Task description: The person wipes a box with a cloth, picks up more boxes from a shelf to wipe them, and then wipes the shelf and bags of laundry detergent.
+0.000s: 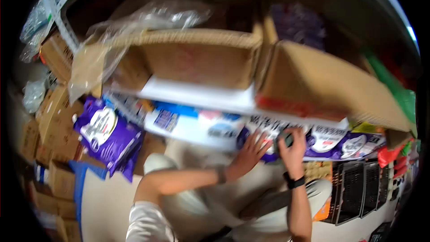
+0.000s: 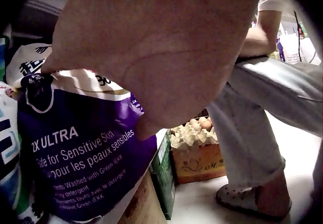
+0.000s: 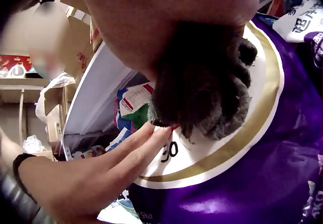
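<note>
A purple and white detergent bag (image 3: 242,178) stands in front of me, in a row of similar bags on the low shelf. My right hand (image 1: 293,150) grips a crumpled dark grey cloth (image 3: 202,92) against the white label of this bag. The fingers of that hand are mostly hidden behind the cloth in the right wrist view. My left hand (image 1: 247,157) lies with straight fingers on the front of the bag, left of the cloth. Seen in the left wrist view, its palm (image 2: 156,52) covers the upper part of the printed bag (image 2: 81,153).
Open cardboard boxes (image 1: 197,65) sit on the white shelf board (image 1: 197,93) above the bags. Another purple bag (image 1: 109,136) stands at the left. Egg trays (image 2: 194,138) and black crates (image 1: 351,192) are on the right, low down. Clear plastic (image 1: 165,15) drapes over one box.
</note>
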Tool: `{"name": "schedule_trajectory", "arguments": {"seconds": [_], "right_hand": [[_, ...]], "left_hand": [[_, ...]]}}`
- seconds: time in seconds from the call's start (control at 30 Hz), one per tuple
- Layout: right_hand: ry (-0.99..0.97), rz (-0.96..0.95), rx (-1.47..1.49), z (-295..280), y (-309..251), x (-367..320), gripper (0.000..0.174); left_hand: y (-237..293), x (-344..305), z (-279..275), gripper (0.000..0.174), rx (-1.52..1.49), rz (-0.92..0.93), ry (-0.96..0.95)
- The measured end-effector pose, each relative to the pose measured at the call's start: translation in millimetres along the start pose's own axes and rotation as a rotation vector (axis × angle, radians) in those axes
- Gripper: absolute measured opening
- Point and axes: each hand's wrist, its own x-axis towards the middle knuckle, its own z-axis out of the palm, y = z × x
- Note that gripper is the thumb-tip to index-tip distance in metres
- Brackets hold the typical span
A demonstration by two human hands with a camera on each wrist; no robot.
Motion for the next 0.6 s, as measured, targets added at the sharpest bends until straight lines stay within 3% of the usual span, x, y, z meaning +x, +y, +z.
{"name": "schedule_trajectory", "arguments": {"seconds": [0.1, 0.13, 0.23, 0.33, 0.6], "right_hand": [[0.054, -0.065, 0.003, 4, 0, 9, 0.028], [0.061, -0.053, 0.024, 2, -2, 6, 0.028], [0.045, 0.021, 0.07, -4, -13, 4, 0.027], [0.034, 0.008, 0.069, -7, -16, 6, 0.03], [-0.039, 0.035, 0.054, -10, -11, 2, 0.033]], "left_hand": [[-8, 0, 29, 0.067, 0.014, 0.042, 0.051], [-5, 0, 23, 0.066, 0.068, 0.042, -0.059], [-4, -3, -6, 0.071, 0.059, 0.075, -0.017], [-2, 1, -24, 0.062, 0.154, 0.054, -0.044], [-10, 0, -9, 0.075, 0.077, 0.093, -0.023]]}}
